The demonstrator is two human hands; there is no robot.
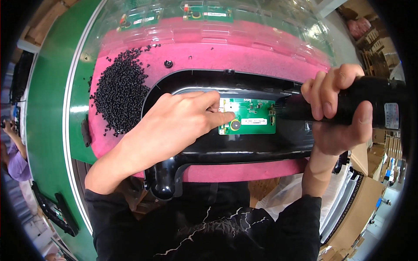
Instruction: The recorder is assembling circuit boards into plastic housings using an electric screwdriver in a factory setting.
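Note:
A green circuit board (257,114) with a round component and a white label lies inside a long black plastic housing (244,148). At its left end, my left hand (185,113) is closed, with one digit resting on the board and the other fingers curled against its edge. My right hand (335,100) wraps round a thick black cylinder (381,102) bearing a pale label. The cylinder's narrower front points left at the board's right end, where several thin dark strands show; whether they are wires or bristles I cannot tell.
A heap of small black parts (119,93) covers the left of the pink mat (187,52). Clear plastic trays (261,30) at the back hold more green boards. One round black piece (168,64) sits behind the housing. Cardboard boxes (357,213) stand at the right.

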